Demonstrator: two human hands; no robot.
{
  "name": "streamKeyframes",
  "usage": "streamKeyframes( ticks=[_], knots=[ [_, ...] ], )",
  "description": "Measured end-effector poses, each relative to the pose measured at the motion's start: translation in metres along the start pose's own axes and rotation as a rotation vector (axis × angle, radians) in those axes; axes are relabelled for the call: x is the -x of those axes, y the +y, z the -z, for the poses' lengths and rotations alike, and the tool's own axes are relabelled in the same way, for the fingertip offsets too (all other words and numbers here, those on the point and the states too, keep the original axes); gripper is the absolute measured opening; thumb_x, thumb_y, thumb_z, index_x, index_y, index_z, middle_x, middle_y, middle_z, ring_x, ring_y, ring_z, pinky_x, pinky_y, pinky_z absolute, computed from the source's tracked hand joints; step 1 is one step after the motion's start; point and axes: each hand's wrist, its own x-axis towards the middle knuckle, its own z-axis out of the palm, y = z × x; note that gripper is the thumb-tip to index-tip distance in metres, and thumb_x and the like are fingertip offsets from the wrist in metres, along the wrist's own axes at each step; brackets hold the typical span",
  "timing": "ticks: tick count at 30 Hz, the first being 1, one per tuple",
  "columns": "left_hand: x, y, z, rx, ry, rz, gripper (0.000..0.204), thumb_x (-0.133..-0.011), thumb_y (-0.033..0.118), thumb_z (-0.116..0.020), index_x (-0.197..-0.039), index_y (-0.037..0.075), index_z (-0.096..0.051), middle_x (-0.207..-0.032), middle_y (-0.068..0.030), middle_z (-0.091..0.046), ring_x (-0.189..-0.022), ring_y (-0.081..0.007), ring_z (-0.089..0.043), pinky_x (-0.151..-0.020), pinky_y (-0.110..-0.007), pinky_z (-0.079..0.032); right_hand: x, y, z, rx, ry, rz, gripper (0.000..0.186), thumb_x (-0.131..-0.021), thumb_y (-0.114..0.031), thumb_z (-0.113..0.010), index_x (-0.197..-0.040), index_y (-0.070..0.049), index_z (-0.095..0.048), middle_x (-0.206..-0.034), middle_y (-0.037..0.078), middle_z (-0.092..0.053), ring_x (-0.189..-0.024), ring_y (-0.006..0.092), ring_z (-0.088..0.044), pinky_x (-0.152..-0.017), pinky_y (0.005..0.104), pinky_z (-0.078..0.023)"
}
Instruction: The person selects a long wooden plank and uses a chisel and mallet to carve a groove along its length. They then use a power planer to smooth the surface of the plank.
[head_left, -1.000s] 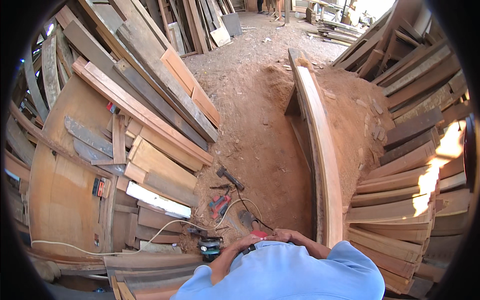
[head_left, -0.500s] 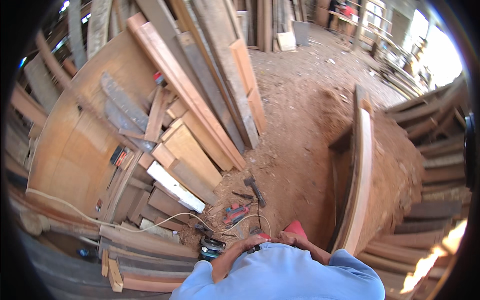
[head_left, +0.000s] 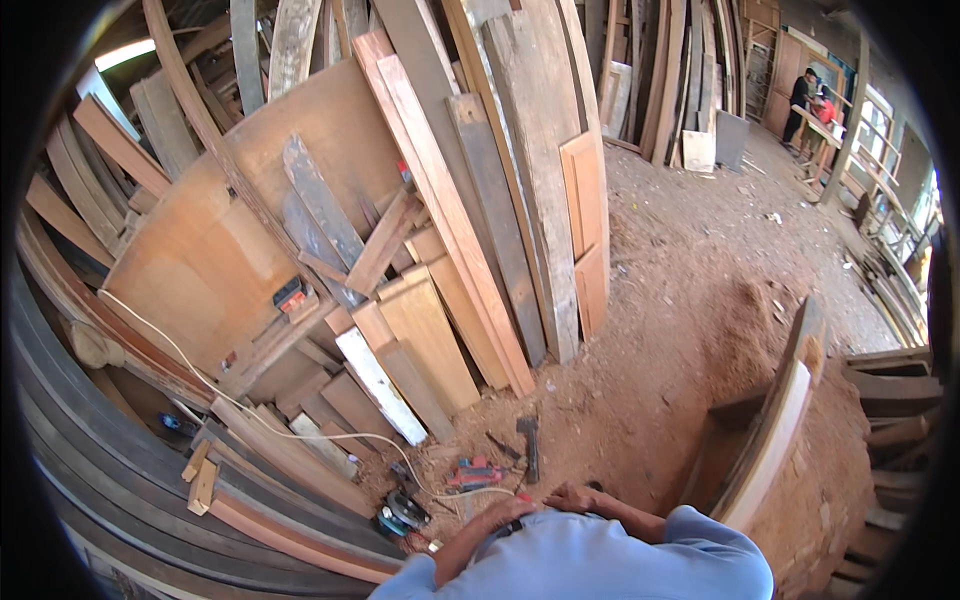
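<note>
My left hand [head_left: 507, 510] and my right hand [head_left: 572, 498] are close together in front of my waist. My blue shirt covers part of both. Their fingers look curled, and a small red thing [head_left: 524, 497] shows between them, too little to name. A pale cord [head_left: 450, 494] runs to the left hand. On the shavings just beyond lie a red power tool [head_left: 475, 476], a hammer-like tool [head_left: 531, 450] with a dark head and a thin dark tool [head_left: 503, 445]. A black and teal power tool [head_left: 403, 512] sits left of my left hand.
Planks [head_left: 450, 220] and a curved wood panel [head_left: 190, 265] lean at the left. Beams [head_left: 290, 530] lie stacked at the lower left. A long board [head_left: 765, 460] stands on edge to my right, beside sawdust [head_left: 745, 340]. Two people [head_left: 815, 110] stand far off at the right.
The view has swung to the right and up, bringing the far people into sight. The larger red thing beside my right hand no longer shows. Both hands stay close together at my waist.
</note>
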Motion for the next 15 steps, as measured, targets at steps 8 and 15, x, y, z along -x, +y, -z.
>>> streamKeyframes(
  ticks=[8,15],
  knots=[
    [-0.017,0.093,-0.008,0.274,-0.111,0.16,0.051,-0.101,0.055,-0.054,-0.094,0.008,-0.074,-0.071,0.0041,-0.061,-0.063,-0.0069,-0.052,-0.059,-0.026,-0.041,0.004,0.133,0.065,0.063,0.185,-0.163,0.044,-0.097,-0.041,-0.058,-0.104,-0.002,-0.075,-0.098,0.024,-0.073,-0.091,0.0351,-0.071,-0.081,0.0449,-0.055],
    [-0.043,0.042,-0.021,0.604,0.167,0.314,0.041,-0.101,0.043,-0.055,-0.104,0.004,-0.069,-0.07,-0.0034,-0.063,-0.052,-0.0099,-0.051,-0.048,-0.024,-0.04,0.0,0.165,0.045,0.069,0.21,-0.437,0.045,-0.094,-0.039,-0.057,-0.113,-0.001,-0.073,-0.121,0.028,-0.067,-0.118,0.0423,-0.064,-0.1,0.0488,-0.051]
  ],
)
